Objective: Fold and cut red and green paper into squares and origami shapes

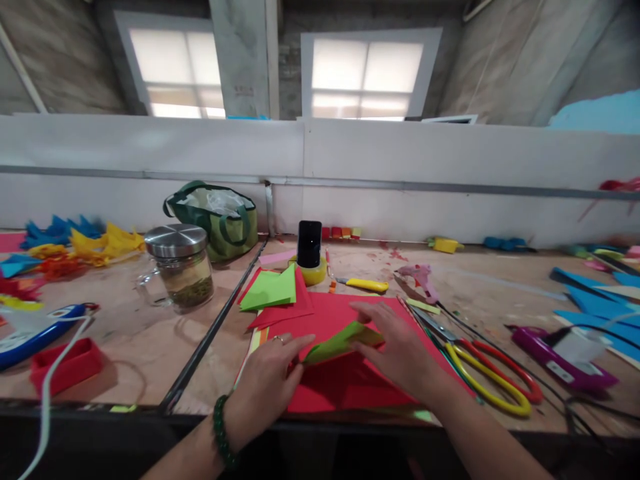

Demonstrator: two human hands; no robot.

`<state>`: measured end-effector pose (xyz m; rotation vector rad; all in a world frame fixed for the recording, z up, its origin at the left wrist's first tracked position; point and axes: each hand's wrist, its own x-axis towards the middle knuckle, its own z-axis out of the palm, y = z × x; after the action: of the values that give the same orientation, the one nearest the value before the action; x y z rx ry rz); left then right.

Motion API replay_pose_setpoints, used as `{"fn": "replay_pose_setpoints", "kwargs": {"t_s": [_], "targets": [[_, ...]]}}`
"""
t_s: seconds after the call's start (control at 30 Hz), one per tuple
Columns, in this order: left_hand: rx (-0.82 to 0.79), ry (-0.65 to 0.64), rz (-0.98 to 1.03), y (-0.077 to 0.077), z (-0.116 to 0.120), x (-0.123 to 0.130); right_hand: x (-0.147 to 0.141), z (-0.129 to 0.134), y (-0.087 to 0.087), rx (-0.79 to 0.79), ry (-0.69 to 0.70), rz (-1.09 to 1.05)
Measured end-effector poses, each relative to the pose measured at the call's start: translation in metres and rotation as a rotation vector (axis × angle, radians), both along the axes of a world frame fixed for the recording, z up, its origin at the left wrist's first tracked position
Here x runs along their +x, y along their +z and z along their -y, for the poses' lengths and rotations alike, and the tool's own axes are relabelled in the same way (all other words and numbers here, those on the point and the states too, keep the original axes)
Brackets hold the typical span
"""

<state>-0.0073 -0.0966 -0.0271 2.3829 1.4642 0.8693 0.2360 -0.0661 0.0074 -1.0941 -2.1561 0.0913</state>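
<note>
A curved piece of green paper (333,343) is held between my two hands, above large red sheets (320,313) at the table's front edge. My left hand (270,370), with a ring and a green bead bracelet, pinches its left end. At the right end, my right hand (393,343) has its thumb and fingers closed on the paper. Behind my left hand, light green folded paper (270,289) lies on smaller red pieces (305,300).
Scissors with yellow and red handles (493,387) lie right of the sheets. Behind stand a phone (309,244) on a yellow roll and a yellow cutter (367,285). A glass mug (187,280), green bag (233,233) and red box (67,367) are left; a purple power strip (563,363) is right.
</note>
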Motion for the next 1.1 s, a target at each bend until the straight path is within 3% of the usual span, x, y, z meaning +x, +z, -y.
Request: {"fn": "replay_pose_setpoints", "kwargs": {"t_s": [0.13, 0.3, 0.37, 0.5, 0.53, 0.6, 0.67, 0.73, 0.8, 0.9, 1.0, 1.1], "targets": [[-0.176, -0.062, 0.149, 0.01, 0.005, -0.002, -0.001, -0.001, 0.006, 0.014, 0.009, -0.049], [-0.404, -0.204, 0.407, 0.031, -0.001, -0.003, -0.007, -0.008, 0.016, -0.248, 0.069, -0.123], [-0.477, -0.181, 0.452, 0.032, -0.007, -0.003, -0.01, -0.009, 0.02, -0.289, 0.161, -0.218], [-0.635, -0.15, 0.454, 0.02, -0.013, -0.002, -0.009, -0.007, 0.024, -0.183, 0.237, -0.3], [-0.58, -0.136, 0.434, 0.017, -0.013, -0.002, -0.007, -0.005, 0.024, -0.158, 0.246, -0.297], [-0.309, -0.104, 0.345, 0.013, -0.012, -0.003, -0.005, -0.002, 0.024, -0.128, 0.278, -0.314], [0.035, -0.1, 0.161, 0.014, -0.011, -0.005, -0.003, 0.0, 0.023, -0.136, 0.317, -0.381], [0.243, -0.16, -0.082, 0.018, -0.011, -0.008, -0.001, 0.004, 0.022, -0.182, 0.345, -0.477], [0.343, -0.22, -0.255, 0.022, -0.011, -0.011, 0.003, 0.009, 0.02, -0.221, 0.361, -0.565], [0.521, -0.237, -0.301, 0.027, -0.009, -0.015, 0.013, 0.023, 0.014, -0.194, 0.388, -0.564], [0.695, -0.221, -0.304, 0.026, -0.002, -0.021, 0.029, 0.039, 0.003, -0.095, 0.331, -0.432], [0.695, -0.247, -0.348, 0.02, 0.006, -0.025, 0.041, 0.052, -0.009, 0.015, 0.193, -0.182]]}}
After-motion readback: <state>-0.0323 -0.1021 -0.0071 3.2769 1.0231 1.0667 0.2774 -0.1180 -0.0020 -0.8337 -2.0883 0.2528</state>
